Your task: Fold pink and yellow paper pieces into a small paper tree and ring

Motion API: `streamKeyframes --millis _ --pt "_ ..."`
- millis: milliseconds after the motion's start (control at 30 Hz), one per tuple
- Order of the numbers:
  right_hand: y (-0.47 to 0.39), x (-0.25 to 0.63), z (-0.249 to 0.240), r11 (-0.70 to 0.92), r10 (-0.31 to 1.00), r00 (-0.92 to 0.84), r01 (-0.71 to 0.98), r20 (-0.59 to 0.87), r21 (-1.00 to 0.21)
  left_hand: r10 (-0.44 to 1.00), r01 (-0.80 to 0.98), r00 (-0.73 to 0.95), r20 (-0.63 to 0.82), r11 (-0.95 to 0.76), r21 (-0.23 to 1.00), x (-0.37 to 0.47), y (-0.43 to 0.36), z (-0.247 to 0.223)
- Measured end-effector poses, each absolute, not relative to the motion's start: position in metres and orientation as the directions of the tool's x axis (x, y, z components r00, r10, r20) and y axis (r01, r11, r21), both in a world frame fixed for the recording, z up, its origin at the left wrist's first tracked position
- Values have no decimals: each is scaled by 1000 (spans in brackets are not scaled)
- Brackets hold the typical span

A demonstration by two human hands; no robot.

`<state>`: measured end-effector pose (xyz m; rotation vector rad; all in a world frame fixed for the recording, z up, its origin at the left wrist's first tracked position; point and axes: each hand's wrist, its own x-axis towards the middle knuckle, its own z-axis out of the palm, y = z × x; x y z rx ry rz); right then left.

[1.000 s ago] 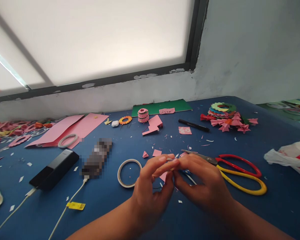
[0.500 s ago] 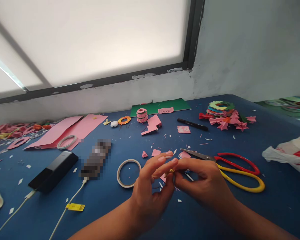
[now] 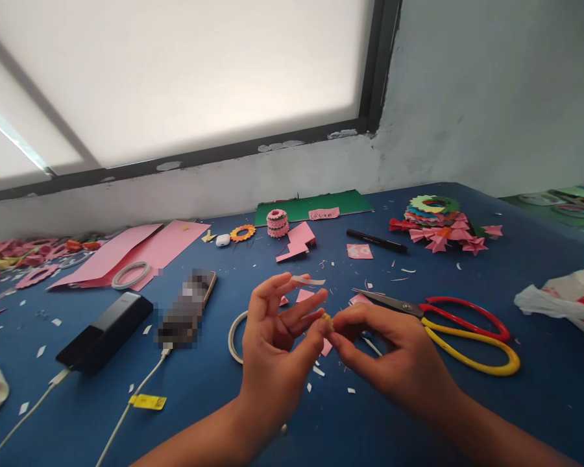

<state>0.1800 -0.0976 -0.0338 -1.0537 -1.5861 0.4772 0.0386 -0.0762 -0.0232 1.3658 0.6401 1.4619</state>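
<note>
On the tabletop (image 3: 199, 389), scissors (image 3: 409, 307) lie right of centre beyond the right hand (image 3: 394, 350), and the left hand (image 3: 277, 357) partly hides a tape roll (image 3: 232, 338); the contents of the plastic bag (image 3: 564, 300) at the right edge are unclear. Both hands pinch a small yellow piece (image 3: 328, 322) near frame centre, the left's other fingers spread beside a white strip (image 3: 309, 281).

Scissors (image 3: 417, 311) showing dull metal blades (image 3: 387, 301), handles (image 3: 499, 368) gleaming, smooth plastic. White strip (image 3: 309, 281) looking papery, smooth. Pink sheets (image 3: 111, 253) looking like matt paper. Blue surface (image 3: 199, 389) looking smooth, matt.
</note>
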Motion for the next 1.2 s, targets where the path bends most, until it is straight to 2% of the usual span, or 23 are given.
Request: streamKeyframes --millis 133,200,267,333,400,500,633,833,1033,1200 --pt "-96 181 -34 550 792 6 426 610 -719 899 -250 114 423 -386 888 40 -74 -25" --pt "-95 181 -34 549 785 16 447 619 -707 861 -180 101 499 -477 860 39 -74 -27" --pt "-95 182 -34 549 776 13 478 631 -686 765 -68 86 638 -635 770 37 -73 -31" --pt "-95 182 -35 544 777 -11 514 630 -663 623 61 119 773 -781 621 34 -71 -35" --pt "-95 183 -36 534 788 -44 544 613 -647 522 162 209 827 -852 497 30 -69 -37" --pt "-95 184 -38 536 784 -69 575 616 -618 478 243 329 814 -876 416 25 -65 -38" --pt "-95 185 -39 564 751 -101 612 653 -554 445 267 391 806 -893 363 22 -63 -38" --pt "-94 186 -38 606 704 -123 617 699 -502 479 275 402 781 -876 395 18 -64 -34" --pt "-96 185 -36 649 625 -141 640 768 -411 387 255 454 803 -920 299 13 -65 -30" --pt "-98 185 -34 653 603 -129 647 788 -393 390 244 451 803 -919 309 11 -67 -34"
